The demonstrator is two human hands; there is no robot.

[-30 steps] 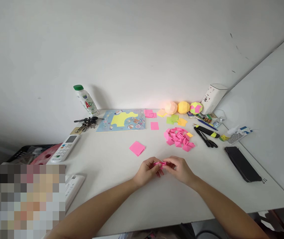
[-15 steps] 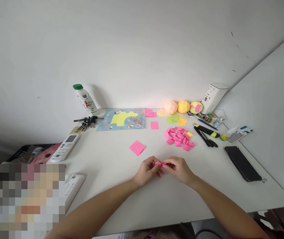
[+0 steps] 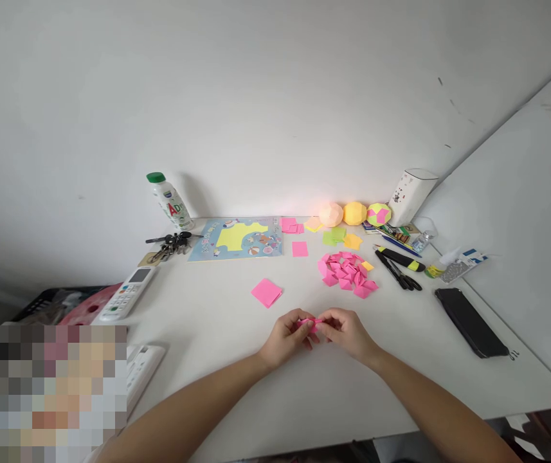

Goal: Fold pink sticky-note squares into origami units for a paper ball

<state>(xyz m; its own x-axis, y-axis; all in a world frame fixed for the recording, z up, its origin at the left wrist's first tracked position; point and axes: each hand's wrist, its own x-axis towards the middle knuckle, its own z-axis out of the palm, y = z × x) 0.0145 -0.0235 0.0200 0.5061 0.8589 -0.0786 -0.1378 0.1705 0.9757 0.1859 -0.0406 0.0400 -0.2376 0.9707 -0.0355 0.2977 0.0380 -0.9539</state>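
Between my two hands is a small folded piece of pink paper (image 3: 311, 323), pinched over the front middle of the table. My left hand (image 3: 287, 335) grips its left end with thumb and fingers. From the other side, my right hand (image 3: 347, 331) pinches the right end. The fingers cover much of the paper, so its exact shape is hidden. Just beyond my left hand lies a small stack of pink paper squares (image 3: 267, 292). Past my right hand sits a heap of folded pink paper pieces (image 3: 346, 273).
Scissors (image 3: 398, 270), a utility knife (image 3: 403, 258) and a black pouch (image 3: 470, 321) lie at right. Three paper balls (image 3: 355, 213) line the wall beside a white box (image 3: 413, 196). At left are a bottle (image 3: 171, 202), keys (image 3: 175, 243), a remote control (image 3: 128, 292) and a power strip (image 3: 144, 370).
The view has tilted slightly, so everything sits a little lower. Both hands keep hold of the pink paper, the right fingers shifting slightly on it.
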